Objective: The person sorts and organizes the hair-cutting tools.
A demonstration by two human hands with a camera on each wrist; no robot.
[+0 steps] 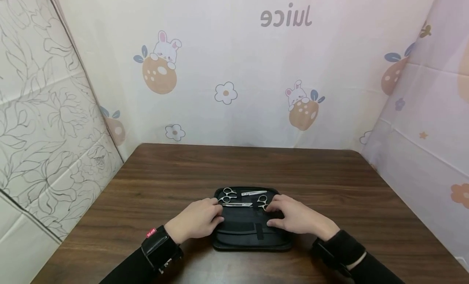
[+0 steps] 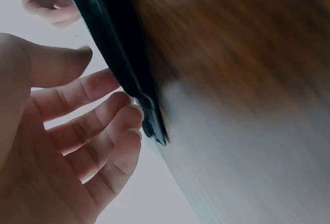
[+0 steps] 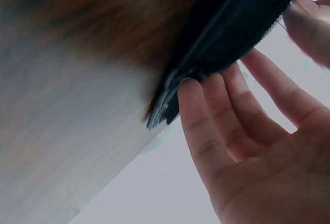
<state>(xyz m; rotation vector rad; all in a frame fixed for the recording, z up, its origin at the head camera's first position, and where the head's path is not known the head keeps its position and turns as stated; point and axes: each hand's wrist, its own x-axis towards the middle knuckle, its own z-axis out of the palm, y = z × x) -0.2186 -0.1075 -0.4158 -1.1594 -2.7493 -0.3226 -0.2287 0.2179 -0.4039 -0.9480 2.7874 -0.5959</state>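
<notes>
A black zip case (image 1: 234, 217) lies opened flat on the wooden table, with a strap across its near part. Two pairs of metal scissors rest in its far half. One pair (image 1: 239, 204) has its finger rings at the left; the other pair (image 1: 253, 193) has them at the right. My left hand (image 1: 199, 218) is at the case's left edge, and the left wrist view has its loosely bent fingertips right against the dark rim (image 2: 111, 33). Across from it, my right hand (image 1: 293, 215) touches the right edge, fingers near the right-hand rings and thumb lower over the case.
The brown table (image 1: 176, 166) extends around the case on all sides. Behind it hangs a pale curtain (image 1: 249, 64) printed with rabbits and flowers. A sheet with line-drawn flowers (image 1: 55, 145) stands along the left. Both wrists wear black bands.
</notes>
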